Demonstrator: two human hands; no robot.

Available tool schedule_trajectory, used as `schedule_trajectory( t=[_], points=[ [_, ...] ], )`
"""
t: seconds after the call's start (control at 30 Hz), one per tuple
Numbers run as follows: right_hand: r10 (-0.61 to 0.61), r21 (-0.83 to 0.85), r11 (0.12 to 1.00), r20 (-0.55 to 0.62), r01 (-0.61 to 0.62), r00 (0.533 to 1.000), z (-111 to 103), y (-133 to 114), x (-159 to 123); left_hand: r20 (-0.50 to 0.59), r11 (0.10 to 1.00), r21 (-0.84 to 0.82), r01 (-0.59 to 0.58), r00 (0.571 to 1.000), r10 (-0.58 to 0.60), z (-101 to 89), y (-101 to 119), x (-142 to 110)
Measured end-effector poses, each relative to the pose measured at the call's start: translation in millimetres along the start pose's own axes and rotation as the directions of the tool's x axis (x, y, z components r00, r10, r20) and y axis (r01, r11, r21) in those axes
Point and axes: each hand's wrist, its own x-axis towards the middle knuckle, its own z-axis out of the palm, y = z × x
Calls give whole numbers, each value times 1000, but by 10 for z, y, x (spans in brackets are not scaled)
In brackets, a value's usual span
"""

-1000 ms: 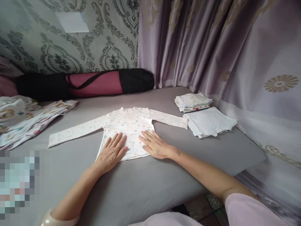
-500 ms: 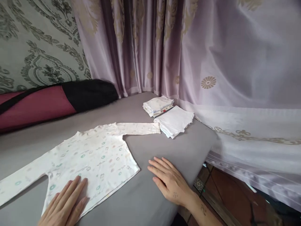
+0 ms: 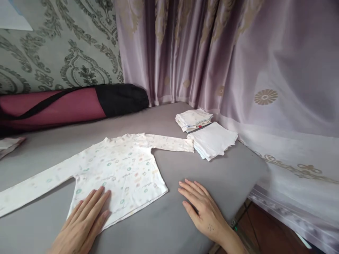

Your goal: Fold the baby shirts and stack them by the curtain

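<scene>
A small white long-sleeved shirt (image 3: 119, 173) with a pale print lies spread flat, its sleeves stretched out to both sides and its hem towards me. My left hand (image 3: 84, 222) rests open on the lower left part of the shirt, fingers laid flat over the cloth. To the right of the hem, my right hand (image 3: 202, 211) is open over the grey sheet, apart from the shirt, with nothing in it. The right cuff of the shirt meets the edge of a stack of folded white clothes (image 3: 213, 139).
Behind that stack sits another pile of folded printed clothes (image 3: 194, 119). A maroon and black long bag (image 3: 79, 104) lies along the wall. Purple curtains (image 3: 185, 53) hang at the back and right. The bed (image 3: 169, 236) ends at the right, above a tiled floor (image 3: 258, 225).
The view has swung left, so everything sits further right, and a piece of cloth shows at the left edge. Both hands keep nearly the same places relative to the shirt.
</scene>
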Motion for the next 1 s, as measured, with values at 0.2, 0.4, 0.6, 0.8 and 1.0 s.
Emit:
schedule_trajectory(
  t=[0.2, 0.4, 0.6, 0.8, 1.0],
  points=[
    [-31, -4, 1000, -29, 31, 999, 49, 43, -1, 36, 994, 45, 104, 994, -106, -23, 90, 8],
    [-28, 109, 994, -22, 30, 999, -75, 94, 92, 43, 993, 48, 110, 993, -112, -44, 113, 29],
    [90, 246, 963, 82, -107, 993, -505, 480, 723, 21, 991, 33, 127, 992, -128, 59, 62, -4],
    [293, -166, 938, -93, -305, 952, -636, 951, 1563, 14, 993, 32, 115, 993, -115, 60, 60, 12],
    [199, -431, 892, 110, -134, 974, -540, 1055, 1957, -1, 994, 48, 94, 996, -94, -33, 91, 55]
  ],
)
